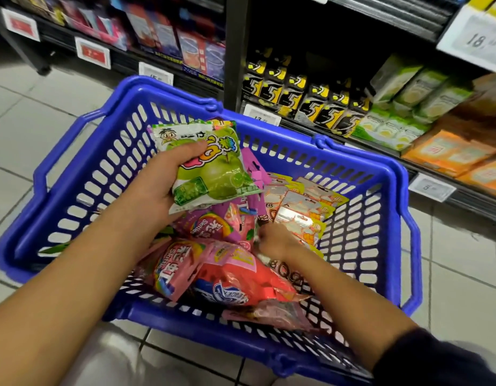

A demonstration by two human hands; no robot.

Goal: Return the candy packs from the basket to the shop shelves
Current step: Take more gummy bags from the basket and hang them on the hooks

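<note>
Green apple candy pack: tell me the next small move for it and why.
Probably lift the green apple candy pack clear of the blue basket toward the shelves. The left hand already grips it above the other packs, so nothing holds it back. The right hand is down among the orange packs, fingers curled; whether it holds one is unclear.

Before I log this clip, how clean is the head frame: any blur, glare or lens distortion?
Head view: the centre is sharp, and the print on the green pack in the left hand is readable. The upper-left shelves and the right hand are motion-smeared. The red pack shows glare. Wide-angle bending curves the basket rim and floor tiles. Light is even, apart from a dark recess behind the black packs.
</note>
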